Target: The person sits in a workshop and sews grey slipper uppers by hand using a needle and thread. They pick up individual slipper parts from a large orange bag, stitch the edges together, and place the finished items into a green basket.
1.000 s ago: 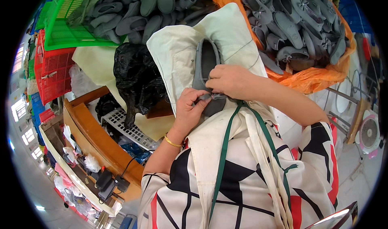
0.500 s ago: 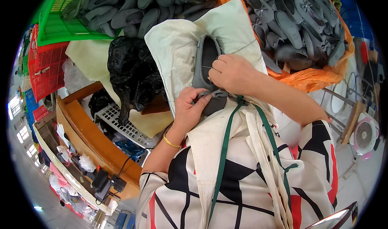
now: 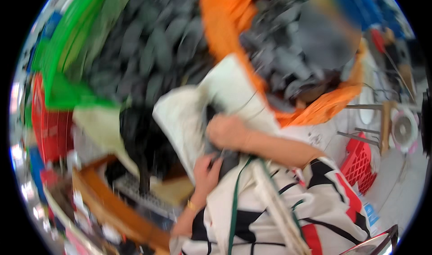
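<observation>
On a pale cushion-like cloth (image 3: 180,113) in front of me lies a dark grey shoe (image 3: 229,162), blurred and partly covered by my hands. At its near end my left hand (image 3: 207,177) grips it, thumb on the shoe. My right hand (image 3: 227,132) is closed in a fist over the shoe's middle; what its fingers hold is hidden by blur. A thin dark thread (image 3: 249,101) crosses the cloth beyond the right hand.
Grey shoes fill a green crate (image 3: 67,99) at far left and an orange sack (image 3: 216,39) at far right. A black plastic bag (image 3: 141,151) lies left of the cloth, above a wooden drawer (image 3: 103,198). A fan (image 3: 404,130) and red basket (image 3: 360,167) stand right.
The whole view has shifted and blurred, so the crate, sack and cloth sit lower in it. My right fist remains over the shoe and my left hand at its near end.
</observation>
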{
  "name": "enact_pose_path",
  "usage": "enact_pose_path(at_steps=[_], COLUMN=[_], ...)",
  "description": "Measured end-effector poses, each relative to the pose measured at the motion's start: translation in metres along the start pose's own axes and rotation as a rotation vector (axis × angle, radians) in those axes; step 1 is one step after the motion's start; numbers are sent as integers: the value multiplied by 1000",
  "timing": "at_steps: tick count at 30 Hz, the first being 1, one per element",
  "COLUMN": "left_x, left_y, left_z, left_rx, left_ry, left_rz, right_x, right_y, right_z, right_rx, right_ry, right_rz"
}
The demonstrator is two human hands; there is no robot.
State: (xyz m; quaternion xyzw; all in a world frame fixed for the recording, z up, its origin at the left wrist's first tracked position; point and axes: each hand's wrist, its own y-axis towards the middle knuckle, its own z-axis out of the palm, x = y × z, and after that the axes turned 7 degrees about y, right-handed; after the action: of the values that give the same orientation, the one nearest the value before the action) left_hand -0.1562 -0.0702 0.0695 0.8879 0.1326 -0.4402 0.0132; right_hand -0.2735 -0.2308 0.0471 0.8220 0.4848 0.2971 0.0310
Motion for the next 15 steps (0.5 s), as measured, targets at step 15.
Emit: enact_pose_path(at_steps=[15], left_x=[13], left_y=[-3], left_z=[-15], left_rx=[-27], left_ry=[-145], left_rz=[-181], right_x=[-1], right_y=[-15], right_z=[-20], right_rx=[-282], right_ry=[330], right_rz=[166])
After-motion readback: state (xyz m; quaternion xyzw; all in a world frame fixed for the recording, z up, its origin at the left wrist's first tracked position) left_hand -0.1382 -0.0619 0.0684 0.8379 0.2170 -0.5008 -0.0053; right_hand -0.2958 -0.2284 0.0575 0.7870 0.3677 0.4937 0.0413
